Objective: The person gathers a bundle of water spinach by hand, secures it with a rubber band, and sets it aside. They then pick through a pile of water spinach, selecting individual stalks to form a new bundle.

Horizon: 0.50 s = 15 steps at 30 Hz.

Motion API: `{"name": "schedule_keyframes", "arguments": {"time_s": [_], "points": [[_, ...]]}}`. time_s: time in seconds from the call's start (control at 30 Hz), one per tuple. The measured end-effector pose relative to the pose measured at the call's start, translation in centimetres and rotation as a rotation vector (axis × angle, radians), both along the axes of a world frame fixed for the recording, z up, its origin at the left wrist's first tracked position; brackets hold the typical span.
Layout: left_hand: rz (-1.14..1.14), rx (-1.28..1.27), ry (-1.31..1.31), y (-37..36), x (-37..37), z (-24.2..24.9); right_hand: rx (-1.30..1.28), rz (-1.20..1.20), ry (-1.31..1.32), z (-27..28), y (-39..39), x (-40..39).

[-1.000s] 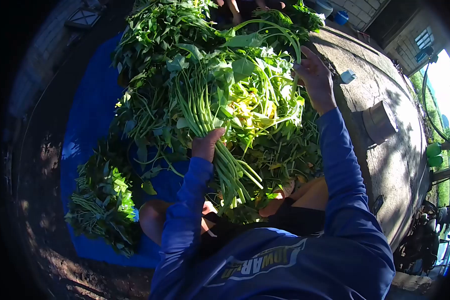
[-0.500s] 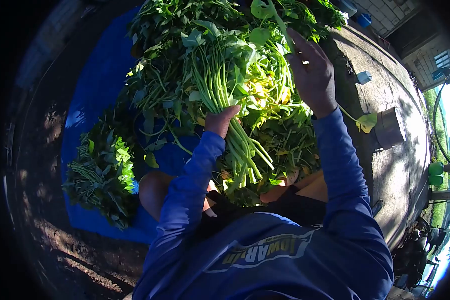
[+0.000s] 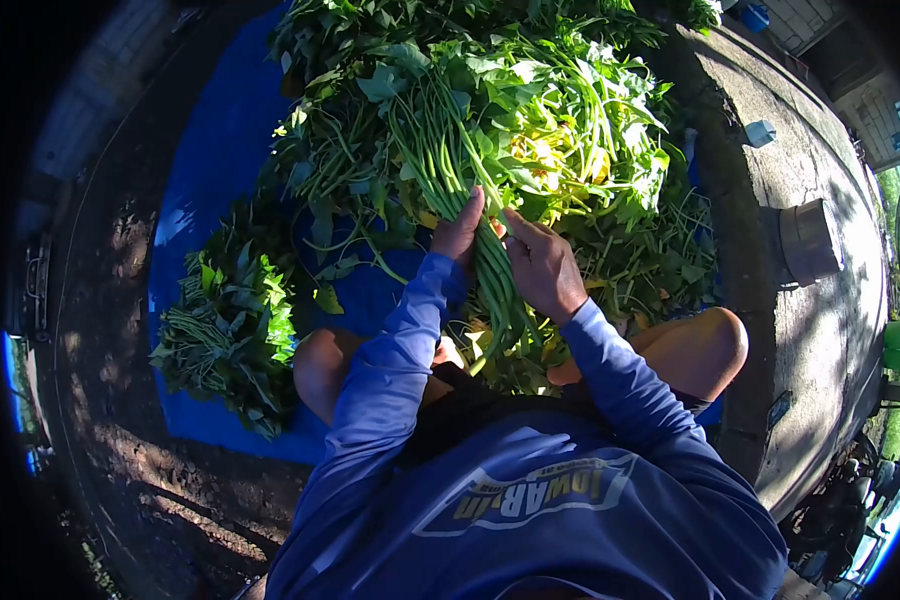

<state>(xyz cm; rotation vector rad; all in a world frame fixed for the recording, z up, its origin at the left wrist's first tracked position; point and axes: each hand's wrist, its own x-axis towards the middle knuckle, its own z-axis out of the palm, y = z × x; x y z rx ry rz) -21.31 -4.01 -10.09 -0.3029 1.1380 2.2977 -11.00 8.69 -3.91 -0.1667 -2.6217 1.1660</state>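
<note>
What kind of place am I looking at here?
Probably an outdoor yard beside a building: sunlit rough ground, a block wall at the upper right, and a blue tarp spread under heaped leafy greens.

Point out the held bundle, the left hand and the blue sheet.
Bundle (image 3: 433,150): head view, on its green stems.
Left hand (image 3: 456,236): head view, back of the hand.
Blue sheet (image 3: 215,125): head view, bare upper-left stretch.
</note>
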Motion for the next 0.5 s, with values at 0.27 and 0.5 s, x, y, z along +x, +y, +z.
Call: {"name": "schedule_keyframes", "arguments": {"time_s": [0.27,0.5], "points": [[-0.087,-0.439,0.140,0.1,0.7,-1.8,-0.012,0.192,-0.033,-1.5,-1.1,1.6],[0.034,-0.550,0.644,0.5,0.9,-1.0,-0.437,-0.226,0.305,6.3,2.2,-9.7]]}}
